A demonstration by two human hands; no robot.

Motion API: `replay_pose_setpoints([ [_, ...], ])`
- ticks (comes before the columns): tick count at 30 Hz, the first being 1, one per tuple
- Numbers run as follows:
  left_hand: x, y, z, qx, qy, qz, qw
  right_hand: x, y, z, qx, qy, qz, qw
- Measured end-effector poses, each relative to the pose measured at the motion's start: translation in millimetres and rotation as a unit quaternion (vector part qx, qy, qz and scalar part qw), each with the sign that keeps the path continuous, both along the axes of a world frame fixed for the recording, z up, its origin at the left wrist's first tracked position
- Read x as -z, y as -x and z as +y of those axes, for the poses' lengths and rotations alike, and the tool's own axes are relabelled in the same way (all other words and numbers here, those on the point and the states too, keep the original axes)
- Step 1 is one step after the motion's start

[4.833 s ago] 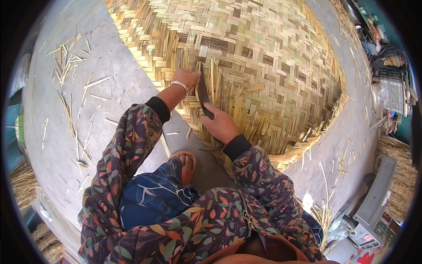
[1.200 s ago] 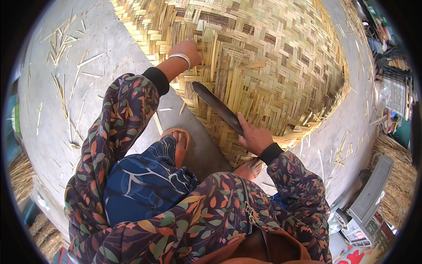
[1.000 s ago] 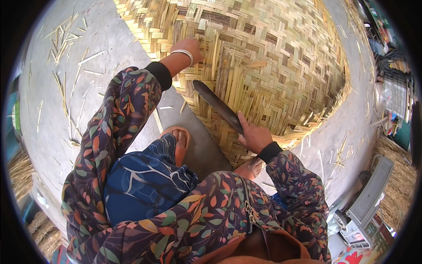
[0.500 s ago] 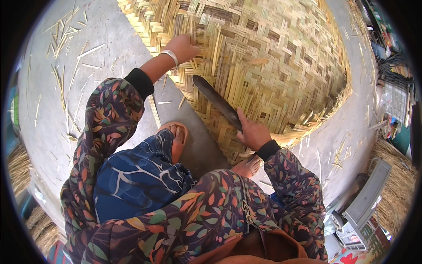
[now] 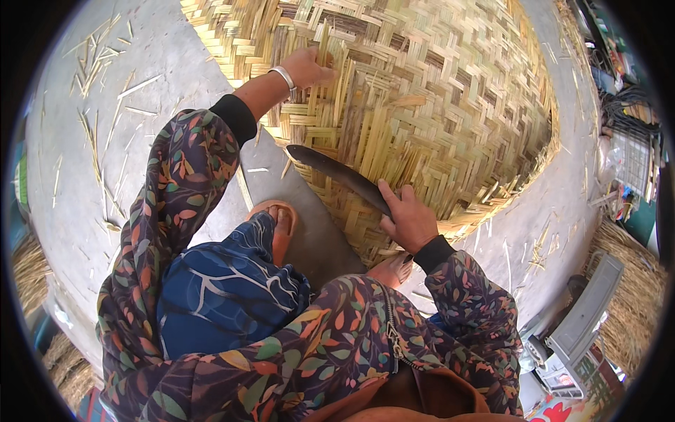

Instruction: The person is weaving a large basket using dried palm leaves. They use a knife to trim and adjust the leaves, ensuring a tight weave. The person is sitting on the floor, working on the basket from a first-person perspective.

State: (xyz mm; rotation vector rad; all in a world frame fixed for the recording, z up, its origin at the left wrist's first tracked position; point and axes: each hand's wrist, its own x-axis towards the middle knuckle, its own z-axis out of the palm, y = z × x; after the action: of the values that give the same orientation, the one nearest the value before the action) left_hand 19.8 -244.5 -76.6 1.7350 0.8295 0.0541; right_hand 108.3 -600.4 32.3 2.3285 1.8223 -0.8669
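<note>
A large woven bamboo mat [image 5: 450, 105] lies before me, its strips pale yellow and brown. My left hand [image 5: 309, 69], with a silver bracelet at the wrist, is closed on a bamboo strip [image 5: 323, 43] near the mat's left side. The strip's end stands up past the fingers. My right hand [image 5: 411, 218] grips a long, dark, slightly curved knife [image 5: 337, 171] by its near end, a finger laid along it. The blade reaches left over the mat's near part, its tip by the left edge. Loose upright strips [image 5: 362, 126] run between the two hands.
Cut bamboo slivers [image 5: 95, 60] litter the grey concrete floor [image 5: 176, 77] on the left. My sandalled foot [image 5: 281, 225] stands beside the mat's near left edge. Straw bundles [image 5: 633, 302], a grey plastic piece [image 5: 587, 306] and dark coiled cords [image 5: 629, 105] lie at the right.
My left hand has shifted slightly right and turned at the strips. The knife has swung so its tip sits lower and further left, lying flatter across the view.
</note>
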Motion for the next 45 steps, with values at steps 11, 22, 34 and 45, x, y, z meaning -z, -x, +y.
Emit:
replay_pose_setpoints([
  [11, -3, 2, -9, -0.007, 0.119, 0.101, 0.988, 20, -15, 3, -0.076, -0.070, -0.032, 0.994],
  [22, -20, 12, 21, -0.069, 0.196, 0.086, 0.974, 7, -21, 13, -0.078, -0.030, -0.028, 0.996],
  [34, -40, -26, 92, 0.082, -0.009, 0.125, 0.989, -9, -51, 102, -0.046, -0.068, -0.070, 0.994],
  [45, -69, -55, 87, 0.386, -0.362, 0.133, 0.838, 1, -63, 127, -0.020, -0.014, -0.050, 0.998],
])
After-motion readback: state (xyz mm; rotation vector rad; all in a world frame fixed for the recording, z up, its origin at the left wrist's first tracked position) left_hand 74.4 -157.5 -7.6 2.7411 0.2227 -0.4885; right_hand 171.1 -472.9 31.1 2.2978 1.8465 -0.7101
